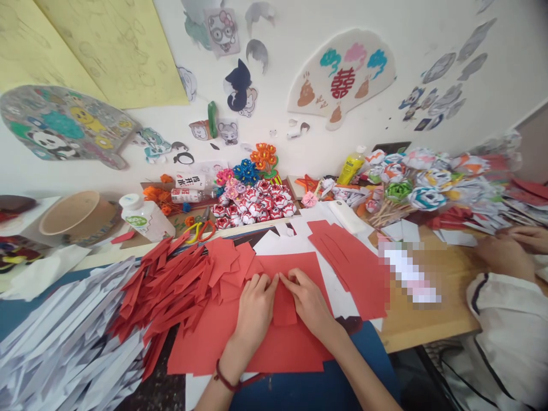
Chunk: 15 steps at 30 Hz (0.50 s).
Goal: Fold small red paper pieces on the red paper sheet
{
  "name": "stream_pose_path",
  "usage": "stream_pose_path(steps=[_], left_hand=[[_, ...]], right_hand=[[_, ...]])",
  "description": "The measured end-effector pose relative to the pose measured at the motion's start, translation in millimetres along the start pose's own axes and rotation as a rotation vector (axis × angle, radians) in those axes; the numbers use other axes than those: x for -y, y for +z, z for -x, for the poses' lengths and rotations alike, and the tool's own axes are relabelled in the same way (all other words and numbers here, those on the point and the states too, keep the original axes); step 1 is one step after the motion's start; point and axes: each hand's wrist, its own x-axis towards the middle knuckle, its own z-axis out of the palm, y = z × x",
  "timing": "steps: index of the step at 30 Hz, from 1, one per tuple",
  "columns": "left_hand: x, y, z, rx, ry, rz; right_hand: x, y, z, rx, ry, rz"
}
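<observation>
A small red paper piece [285, 311] lies on larger red sheets [205, 342] in front of me. My left hand [258, 299] is at its upper left, thumb and fingers pinched on its top edge. From the other side, my right hand [306, 297] pinches the same edge, its fingertips close to the left ones. A dark red band circles my left wrist. Folded red strips [166, 285] are piled left of my hands, with flatter folded red pieces [231, 262] nearer to them.
White folded strips [68, 337] fill the left front. Scissors [201, 230], a white bottle [146, 217] and paper flowers [257, 202] stand behind. More red sheets [353, 268] lie right. Another person's sleeve [509, 331] and hands are at the far right.
</observation>
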Motion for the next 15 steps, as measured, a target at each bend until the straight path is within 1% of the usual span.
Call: stream_pose_path(steps=[9, 12, 15], left_hand=[[-1.2, -2.0, -0.3, 0.028, -0.008, 0.025], [0.1, -1.4, -1.3, 0.039, 0.014, -0.006], [1.3, -0.9, -1.8, 0.042, 0.062, -0.074]], right_hand=[[0.1, -0.1, -1.0, 0.003, 0.017, -0.053], [1.9, -2.3, -2.7, 0.001, 0.024, -0.042], [2.7, -5.2, -4.1, 0.017, -0.005, 0.017]])
